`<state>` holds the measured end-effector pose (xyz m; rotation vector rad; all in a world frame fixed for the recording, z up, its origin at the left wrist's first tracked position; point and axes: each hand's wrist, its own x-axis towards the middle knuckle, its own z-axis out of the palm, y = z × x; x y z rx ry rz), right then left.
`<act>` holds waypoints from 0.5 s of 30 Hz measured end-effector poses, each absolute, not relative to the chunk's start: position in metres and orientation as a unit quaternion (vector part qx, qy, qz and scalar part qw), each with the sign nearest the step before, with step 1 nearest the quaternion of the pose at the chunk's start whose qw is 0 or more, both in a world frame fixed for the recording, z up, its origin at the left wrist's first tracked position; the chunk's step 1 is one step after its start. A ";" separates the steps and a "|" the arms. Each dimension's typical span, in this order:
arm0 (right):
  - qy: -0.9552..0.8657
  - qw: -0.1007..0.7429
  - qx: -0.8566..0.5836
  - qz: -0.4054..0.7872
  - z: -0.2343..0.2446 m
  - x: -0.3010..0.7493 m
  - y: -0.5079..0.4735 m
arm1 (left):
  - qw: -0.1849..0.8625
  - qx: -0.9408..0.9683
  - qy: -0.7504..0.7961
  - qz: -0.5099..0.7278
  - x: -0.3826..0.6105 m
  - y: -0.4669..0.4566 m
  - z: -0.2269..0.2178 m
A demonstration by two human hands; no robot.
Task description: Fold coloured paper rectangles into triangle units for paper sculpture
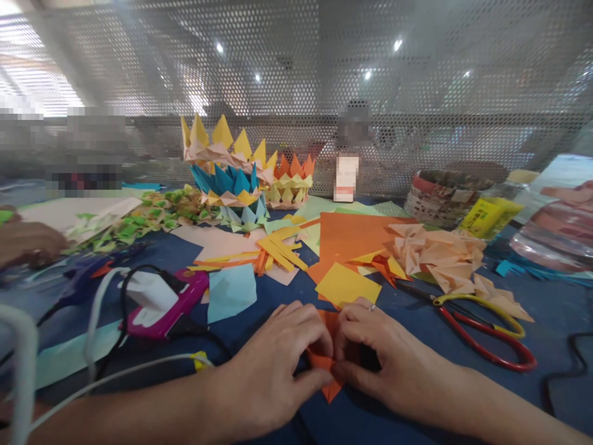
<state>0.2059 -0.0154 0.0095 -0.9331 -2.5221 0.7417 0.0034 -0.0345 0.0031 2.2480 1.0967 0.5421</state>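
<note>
Between my two hands is a small piece of orange paper (332,390), folded to a point at its near end. My left hand (282,352) pinches its left side between thumb and fingers. From the right, my right hand (377,352), with a ring on one finger, grips the same paper. The fingers cover much of the paper's middle. Just beyond my fingertips lies a yellow paper square (348,285), and a large orange sheet (361,235) is behind it. Scissors (486,327) with red and yellow handles rest to the right of my right hand.
Folded paper crowns (227,179) stand at the back. Peach folded pieces (435,250) are piled at right, near a water jug (551,228). A magenta power strip (167,306) with cables sits left, beside a glue gun (88,272). Another person's hand (32,238) is at far left.
</note>
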 end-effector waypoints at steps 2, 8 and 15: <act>-0.888 0.180 -0.329 0.268 0.009 0.206 -0.015 | 0.279 0.843 0.405 0.218 0.003 -0.036 0.003; -0.889 0.176 -0.333 0.261 0.007 0.206 -0.014 | 0.186 0.877 0.375 0.235 0.003 -0.041 0.004; -0.887 0.174 -0.331 0.270 0.009 0.206 -0.016 | 0.198 0.849 0.429 0.236 0.004 -0.041 0.004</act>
